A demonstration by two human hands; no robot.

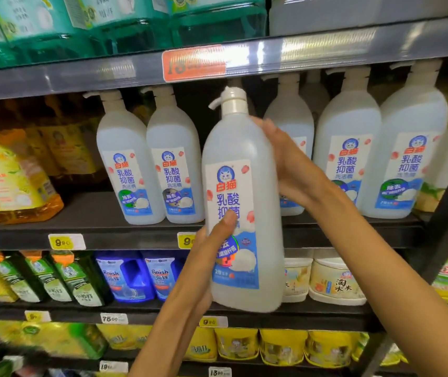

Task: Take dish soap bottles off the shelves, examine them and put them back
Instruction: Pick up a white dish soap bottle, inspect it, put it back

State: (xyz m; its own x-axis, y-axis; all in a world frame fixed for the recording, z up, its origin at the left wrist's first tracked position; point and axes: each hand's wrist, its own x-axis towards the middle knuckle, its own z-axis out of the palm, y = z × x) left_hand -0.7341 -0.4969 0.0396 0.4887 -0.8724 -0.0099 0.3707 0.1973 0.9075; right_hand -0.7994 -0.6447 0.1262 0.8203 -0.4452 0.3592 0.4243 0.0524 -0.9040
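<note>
Translucent white plastic, pump top, blue-and-white label facing the camera: the dish soap bottle [241, 208] is off the shelf and held in front of the middle shelf [135, 235], between both hands. Its long axis runs close to upright, the pump tipped slightly to the left and toward the shelving, the base nearer the person and hanging below the shelf lip. The left hand [206, 268] grips it low on the left side, thumb curled across the label and the rest of the fingers hidden behind the body. The right hand [285, 164] holds the upper right shoulder, fingers wrapped round the back out of sight.

Straight behind the bottle is a dark gap [212, 115] in the row of matching bottles [173, 170], between two on the left and three on the right. My guess is that the gap is where this one belongs, so putting it back would mean lifting the base over the lip and pushing it straight in; the left hand, lower and nearer the base, seems better placed to steer that.

An orange price tag [194, 63] sits on the rail above, blue Finish bottles [124, 276] on the shelf below
</note>
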